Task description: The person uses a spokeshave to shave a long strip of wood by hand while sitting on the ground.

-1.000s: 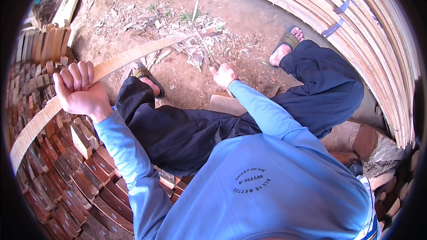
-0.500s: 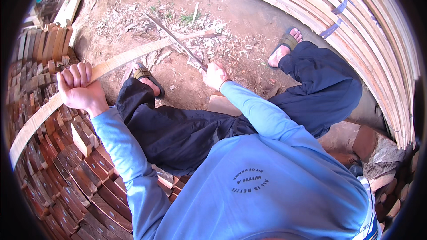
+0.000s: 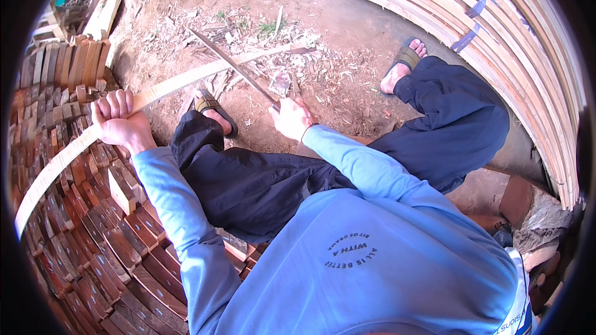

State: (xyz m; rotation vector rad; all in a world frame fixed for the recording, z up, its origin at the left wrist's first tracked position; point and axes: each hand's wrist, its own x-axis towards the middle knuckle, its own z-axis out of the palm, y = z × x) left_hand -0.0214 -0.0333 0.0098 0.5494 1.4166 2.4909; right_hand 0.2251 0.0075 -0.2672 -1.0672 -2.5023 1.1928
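A long, pale wooden slat (image 3: 177,84) runs from the left rim up to the wood chips on the ground, its far end darker. My left hand (image 3: 123,119) is closed round it beside my left knee. In my right hand (image 3: 292,118), between my knees, is the handle of a long, thin blade that looks like a machete (image 3: 214,48). The blade points away and to the left, crossing over the slat. Most of the handle is hidden by my fingers; whether blade and slat touch, I cannot tell.
Stacked short wooden blocks (image 3: 118,260) fill the left side, close under my left arm. Long pale boards (image 3: 428,9) curve along the far and right sides. Shavings (image 3: 323,65) cover the dirt ahead. My sandalled feet (image 3: 403,62) are spread on either side.
My right hand has drawn slightly left and toward me, and the blade has shifted left along the slat. My left hand keeps its grip; the whole view has moved a little.
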